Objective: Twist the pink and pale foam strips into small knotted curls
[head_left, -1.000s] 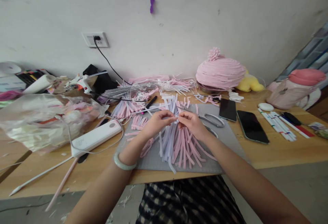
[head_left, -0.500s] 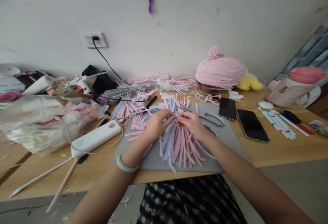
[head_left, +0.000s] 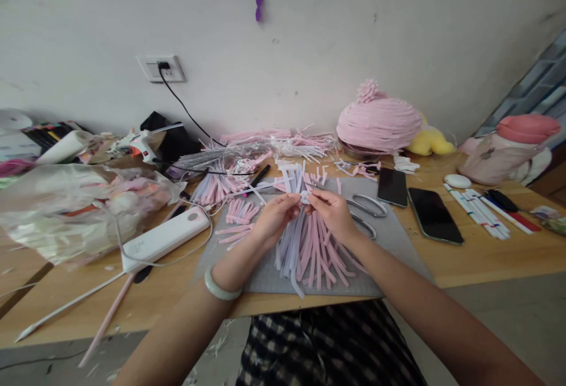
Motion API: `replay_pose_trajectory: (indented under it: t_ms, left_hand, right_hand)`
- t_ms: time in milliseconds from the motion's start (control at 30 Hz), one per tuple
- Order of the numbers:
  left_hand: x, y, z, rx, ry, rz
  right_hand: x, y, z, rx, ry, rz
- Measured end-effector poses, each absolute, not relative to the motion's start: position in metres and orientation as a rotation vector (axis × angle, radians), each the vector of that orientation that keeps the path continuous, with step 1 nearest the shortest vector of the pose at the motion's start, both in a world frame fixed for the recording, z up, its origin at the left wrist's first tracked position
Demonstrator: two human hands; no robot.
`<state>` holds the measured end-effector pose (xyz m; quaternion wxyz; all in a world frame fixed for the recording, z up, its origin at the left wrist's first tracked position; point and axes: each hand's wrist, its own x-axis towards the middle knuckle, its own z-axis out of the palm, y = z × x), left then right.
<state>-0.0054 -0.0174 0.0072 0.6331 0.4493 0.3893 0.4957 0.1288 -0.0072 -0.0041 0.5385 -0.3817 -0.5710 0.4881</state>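
Between my two hands is a small pale lilac piece of bent pipe cleaner (head_left: 305, 198). My left hand (head_left: 279, 214) pinches its left side, and my right hand (head_left: 331, 212) pinches its right side, fingertips nearly meeting. Below them, lilac pipe cleaners (head_left: 289, 253) and pink pipe cleaners (head_left: 325, 265) fan out over a grey cutting mat (head_left: 260, 277). Scissors (head_left: 367, 206) with metal handles lie just right of my right hand, their blades partly hidden among the stems. A bundle of short folded pink pieces (head_left: 242, 212) rests left of my left hand.
A white power bank (head_left: 168, 238) with a cable and a plastic bag (head_left: 79, 215) lie at left. Behind them stands a glue gun (head_left: 144, 145). On the right are two phones (head_left: 435, 215), markers (head_left: 477, 212) and a pink pipe-cleaner dome (head_left: 380, 124).
The left hand has turned and lowered slightly, its fingers now curled under. The lilac piece between the fingertips shows more plainly. Things on the table stay where they were.
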Motion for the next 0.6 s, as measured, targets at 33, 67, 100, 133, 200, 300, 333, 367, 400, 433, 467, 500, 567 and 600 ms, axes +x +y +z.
replay_pose_trajectory:
  t_ms: [33,67,100,133,200,300,333,367,400,433,467,500,567,600]
  left_hand:
    - [-0.005,-0.017,0.006,1.035,0.888,1.138]
    - [-0.006,-0.017,0.005,1.069,0.901,1.141]
    - [-0.006,-0.016,0.004,1.124,0.923,1.134]
    - [-0.007,-0.015,0.004,1.193,0.954,1.117]
    - [-0.010,-0.014,0.005,1.351,1.016,1.057]
    - [-0.013,-0.011,0.007,1.590,1.073,0.997]
    - [-0.014,-0.011,0.006,1.646,1.087,1.008]
    - [-0.015,-0.010,0.005,1.686,1.103,1.034]
    - [-0.015,-0.009,0.004,1.710,1.120,1.065]
    - [-0.015,-0.009,0.002,1.728,1.133,1.087]
    - [-0.015,-0.009,0.001,1.747,1.143,1.090]
    - [-0.015,-0.008,-0.001,1.775,1.157,1.082]
    - [-0.015,-0.009,-0.001,1.872,1.215,1.083]
    - [-0.015,-0.010,0.000,1.943,1.250,1.101]
  right_hand:
    - [0.130,-0.006,-0.004,-0.914,-1.317,1.193]
    - [0.131,-0.004,-0.003,-0.923,-1.279,1.223]
    - [0.132,-0.003,-0.003,-0.934,-1.254,1.245]
    - [0.133,-0.001,-0.003,-0.947,-1.251,1.260]
    - [0.135,0.001,-0.002,-0.970,-1.307,1.276]
    - [0.135,0.001,-0.002,-0.970,-1.380,1.327]
    - [0.135,0.001,-0.001,-0.970,-1.367,1.362]
    - [0.135,0.000,-0.001,-0.974,-1.343,1.399]
    - [0.135,-0.001,0.000,-0.980,-1.320,1.433]
    - [0.135,-0.001,0.001,-0.988,-1.305,1.459]
    - [0.135,-0.002,0.002,-0.995,-1.297,1.472]
    - [0.135,-0.002,0.003,-0.998,-1.296,1.472]
    - [0.136,-0.003,0.005,-0.997,-1.303,1.454]
    - [0.136,-0.003,0.005,-0.999,-1.310,1.443]
